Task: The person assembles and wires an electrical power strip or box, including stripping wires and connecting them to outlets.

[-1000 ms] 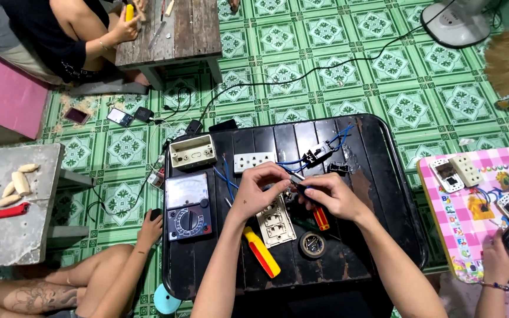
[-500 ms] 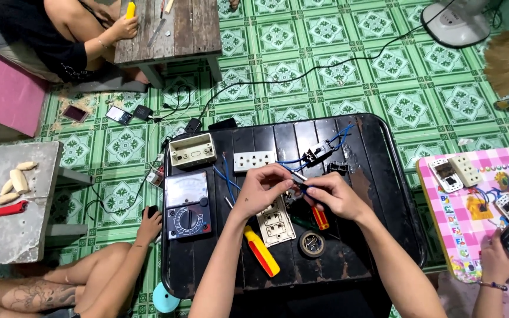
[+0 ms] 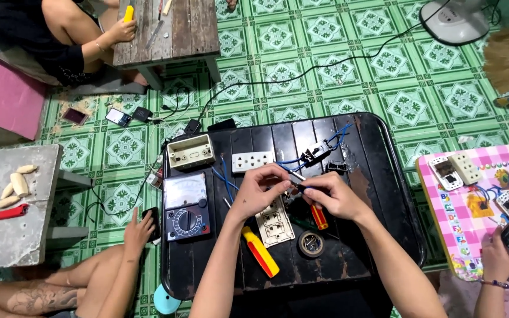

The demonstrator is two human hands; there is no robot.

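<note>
Head view: I note little change since a second ago; both hands remain together over black slatted bench (image 3: 378, 176). Left hand (image 3: 260, 191) pinches small dark part with blue wire (image 3: 294, 186); right hand (image 3: 334, 197) clenched on thin tool against it. Judgement: fine work continuing, unfinished. White socket plate (image 3: 274, 221) lies just below hands. Analogue multimeter (image 3: 186, 206) left, yellow-red screwdriver (image 3: 260, 252) and black tape roll (image 3: 311, 243) near. Green patterned tile floor (image 3: 337, 70); other people seated around.

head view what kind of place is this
Probably a home floor used for electrical wiring practice: green patterned tiles, a low black table with an analog multimeter, socket plate and tape roll.
</note>
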